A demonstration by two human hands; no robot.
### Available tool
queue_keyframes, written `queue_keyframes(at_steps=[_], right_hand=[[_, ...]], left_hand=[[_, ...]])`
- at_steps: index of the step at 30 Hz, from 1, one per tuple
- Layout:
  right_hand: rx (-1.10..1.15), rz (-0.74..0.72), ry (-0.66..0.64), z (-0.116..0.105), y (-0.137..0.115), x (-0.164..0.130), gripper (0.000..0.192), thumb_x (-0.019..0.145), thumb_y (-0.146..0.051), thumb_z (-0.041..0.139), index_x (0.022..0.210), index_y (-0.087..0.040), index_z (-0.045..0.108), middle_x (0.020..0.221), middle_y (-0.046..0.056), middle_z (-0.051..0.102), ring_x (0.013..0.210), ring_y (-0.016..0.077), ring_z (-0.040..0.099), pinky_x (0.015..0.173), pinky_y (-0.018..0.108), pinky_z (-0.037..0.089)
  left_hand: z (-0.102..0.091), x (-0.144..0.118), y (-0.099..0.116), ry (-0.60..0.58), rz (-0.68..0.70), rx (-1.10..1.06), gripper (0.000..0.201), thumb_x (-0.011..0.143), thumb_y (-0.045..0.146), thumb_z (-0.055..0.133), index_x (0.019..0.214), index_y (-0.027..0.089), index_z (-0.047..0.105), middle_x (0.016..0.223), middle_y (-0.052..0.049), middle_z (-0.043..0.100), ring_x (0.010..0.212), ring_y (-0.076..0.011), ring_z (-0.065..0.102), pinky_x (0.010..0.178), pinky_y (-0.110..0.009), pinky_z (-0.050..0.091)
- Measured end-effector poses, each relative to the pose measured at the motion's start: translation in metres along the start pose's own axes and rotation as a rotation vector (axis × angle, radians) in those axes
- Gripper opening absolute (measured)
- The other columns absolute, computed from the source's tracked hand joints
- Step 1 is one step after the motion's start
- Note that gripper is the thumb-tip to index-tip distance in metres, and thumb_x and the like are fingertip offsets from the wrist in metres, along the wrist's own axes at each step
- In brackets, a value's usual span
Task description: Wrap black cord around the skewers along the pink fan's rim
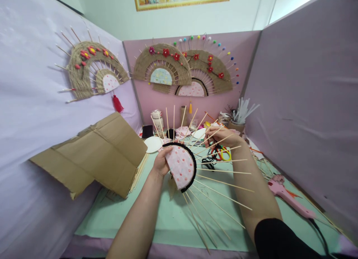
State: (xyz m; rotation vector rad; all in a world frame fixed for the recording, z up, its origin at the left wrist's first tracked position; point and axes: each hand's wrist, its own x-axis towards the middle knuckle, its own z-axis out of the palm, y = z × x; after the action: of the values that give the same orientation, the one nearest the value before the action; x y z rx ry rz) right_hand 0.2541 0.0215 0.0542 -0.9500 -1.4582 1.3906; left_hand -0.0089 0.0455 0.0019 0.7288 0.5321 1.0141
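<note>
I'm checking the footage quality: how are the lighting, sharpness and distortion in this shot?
Head view: soft, even light with faint shadows on the green mat; wide-angle bending bows the partition walls; the pink half-disc with skewers in the left hand is sharp; the right hand looks slightly soft.

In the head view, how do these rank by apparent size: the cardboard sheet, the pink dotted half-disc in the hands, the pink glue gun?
1. cardboard sheet, clearly largest.
2. and 3. pink dotted half-disc and pink glue gun: look alike in size; the gun is longer but thinner, so no sure ranking.

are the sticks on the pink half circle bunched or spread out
Spread: the sticks fan outward from the pink half circle, which the left hand holds.
</note>
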Motion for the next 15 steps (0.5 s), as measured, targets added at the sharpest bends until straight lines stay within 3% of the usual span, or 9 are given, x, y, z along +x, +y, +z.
queue_keyframes(at_steps=[5,7,11,15], right_hand=[[0.073,-0.083,0.056,-0.006,-0.003,0.002,0.013,0.073,-0.029,0.061,0.076,-0.017,0.059,0.086,0.009,0.066,0.07,0.0167,0.062,0.05,0.025,0.052],[0.141,-0.126,0.127,-0.009,-0.002,0.007,0.009,0.072,-0.024,0.062,0.073,-0.016,0.058,0.079,0.006,0.064,0.062,0.0123,0.059,0.047,0.021,0.049],[0.274,-0.183,0.214,-0.015,0.0,0.018,0.012,0.071,-0.021,0.062,0.065,-0.016,0.053,0.051,-0.004,0.049,0.038,0.0034,0.037,0.032,0.014,0.028],[0.338,-0.219,0.247,-0.014,-0.005,0.021,0.017,0.072,-0.03,0.063,0.07,-0.017,0.052,0.047,-0.007,0.04,0.035,0.003,0.03,0.032,0.016,0.025]], left_hand=[[0.0,0.0,0.0,-0.003,0.005,0.002,0.011,0.062,0.019,0.063,0.072,0.013,0.064,0.068,-0.004,0.069,0.062,-0.0165,0.063,0.07,-0.03,0.049],[0.0,0.0,0.0,-0.01,0.002,-0.006,0.012,0.062,0.018,0.063,0.073,0.013,0.064,0.068,-0.004,0.069,0.062,-0.0159,0.063,0.069,-0.028,0.049],[0.0,0.001,-0.001,-0.019,-0.019,-0.02,0.013,0.065,0.017,0.062,0.076,0.011,0.065,0.069,-0.005,0.069,0.062,-0.0157,0.063,0.069,-0.028,0.049],[0.0,0.003,-0.001,-0.009,-0.035,-0.022,0.012,0.068,0.014,0.059,0.077,0.01,0.065,0.069,-0.005,0.069,0.062,-0.0158,0.064,0.071,-0.028,0.048]])
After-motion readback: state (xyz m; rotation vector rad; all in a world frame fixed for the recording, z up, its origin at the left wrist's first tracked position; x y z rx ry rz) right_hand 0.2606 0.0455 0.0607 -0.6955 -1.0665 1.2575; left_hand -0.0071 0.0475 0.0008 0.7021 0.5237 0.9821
